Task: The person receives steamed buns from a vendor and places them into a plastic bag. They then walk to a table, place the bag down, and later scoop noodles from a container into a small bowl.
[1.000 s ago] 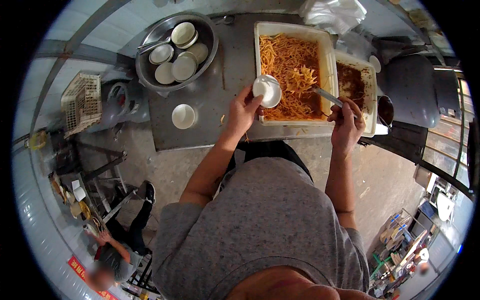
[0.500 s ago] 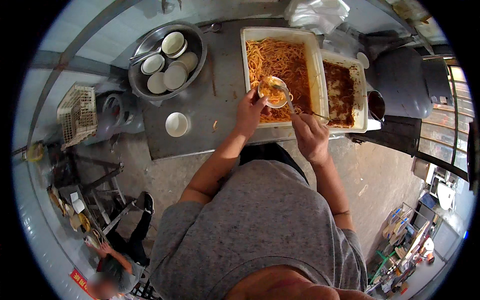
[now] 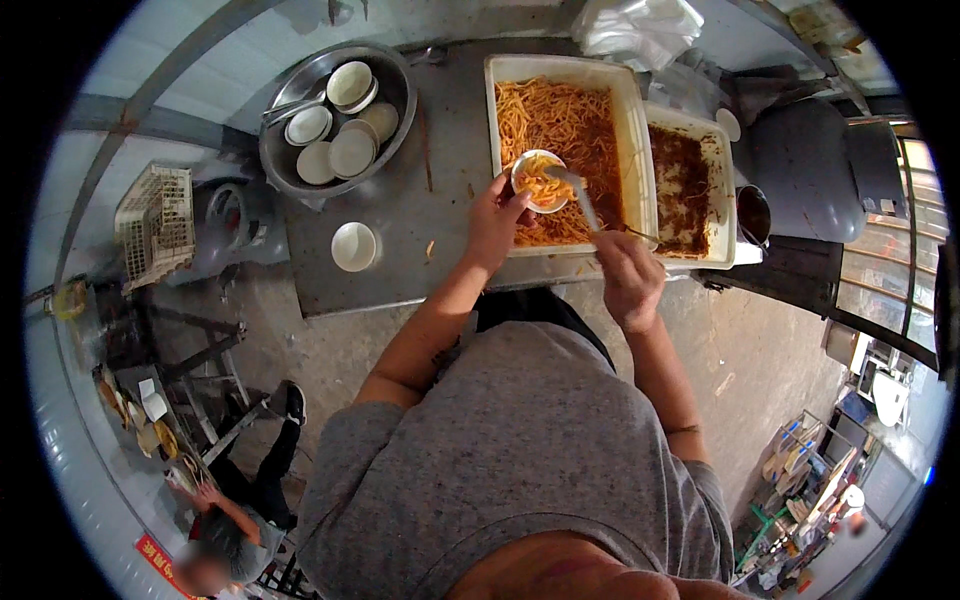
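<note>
My left hand is closed around a small white bowl, its thumb over the near rim. Orange-red noodle-like strips lie inside the bowl. In my right hand is a metal spoon, gripped by the handle, its head at the bowl's right rim. Whether the head touches the rim I cannot tell. Both hands are over the near part of a large white tub, which holds a mass of the same strips in reddish sauce.
A second white tub with dark red residue adjoins on the right. On the metal table stand a white bowl and a steel basin of small bowls. Plastic bags lie behind. Another person sits at lower left.
The spoon's head has come up out of the bowl toward its right rim. My right hand has shifted slightly right, and the bowl a little to the left.
</note>
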### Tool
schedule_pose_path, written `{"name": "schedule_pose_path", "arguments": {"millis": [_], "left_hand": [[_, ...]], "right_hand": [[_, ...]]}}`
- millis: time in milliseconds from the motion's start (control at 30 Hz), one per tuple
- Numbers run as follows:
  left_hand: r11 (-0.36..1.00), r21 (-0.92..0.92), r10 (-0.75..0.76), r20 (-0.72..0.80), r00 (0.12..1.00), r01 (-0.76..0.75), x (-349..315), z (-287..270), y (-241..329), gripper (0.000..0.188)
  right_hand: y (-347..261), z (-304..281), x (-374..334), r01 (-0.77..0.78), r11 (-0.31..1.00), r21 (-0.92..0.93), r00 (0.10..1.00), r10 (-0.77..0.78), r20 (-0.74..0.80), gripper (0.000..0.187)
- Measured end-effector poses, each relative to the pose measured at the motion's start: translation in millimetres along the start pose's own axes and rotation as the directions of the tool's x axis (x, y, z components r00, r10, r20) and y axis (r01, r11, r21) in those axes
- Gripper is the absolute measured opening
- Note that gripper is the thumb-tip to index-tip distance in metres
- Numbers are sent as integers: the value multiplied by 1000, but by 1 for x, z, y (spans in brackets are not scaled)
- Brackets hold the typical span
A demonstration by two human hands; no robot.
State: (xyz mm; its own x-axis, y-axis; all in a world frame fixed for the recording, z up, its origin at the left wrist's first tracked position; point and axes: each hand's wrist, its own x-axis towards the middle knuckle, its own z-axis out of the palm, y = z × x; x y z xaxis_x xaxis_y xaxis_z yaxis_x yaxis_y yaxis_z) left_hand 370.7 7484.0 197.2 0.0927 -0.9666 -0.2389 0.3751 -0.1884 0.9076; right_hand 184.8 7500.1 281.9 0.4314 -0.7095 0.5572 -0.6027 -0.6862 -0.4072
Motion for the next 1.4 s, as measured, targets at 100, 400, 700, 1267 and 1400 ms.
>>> {"name": "schedule_pose_path", "arguments": {"millis": [100,400,700,1267,1400], "left_hand": [[997,-73,-34,-70,997,28,-2,3,3,34],[999,-51,15,-85,996,-19,1,3,-3,32],[972,-231,-82,-138,987,49,2,5,-16,37],[976,-182,73,-253,965,-121,-31,-60,7,32],[972,-192,72,-293,953,-132,-37,-59,3,31]], "right_hand": [[6,2,-11,-326,942,77,932,334,-145,18],[-6,2,-10,-416,904,97,894,426,-137,15],[-15,1,-15,-178,983,33,982,180,-64,23],[49,85,-27,-707,684,177,707,690,155,15],[60,84,-29,-778,235,583,450,856,255,17]]}}
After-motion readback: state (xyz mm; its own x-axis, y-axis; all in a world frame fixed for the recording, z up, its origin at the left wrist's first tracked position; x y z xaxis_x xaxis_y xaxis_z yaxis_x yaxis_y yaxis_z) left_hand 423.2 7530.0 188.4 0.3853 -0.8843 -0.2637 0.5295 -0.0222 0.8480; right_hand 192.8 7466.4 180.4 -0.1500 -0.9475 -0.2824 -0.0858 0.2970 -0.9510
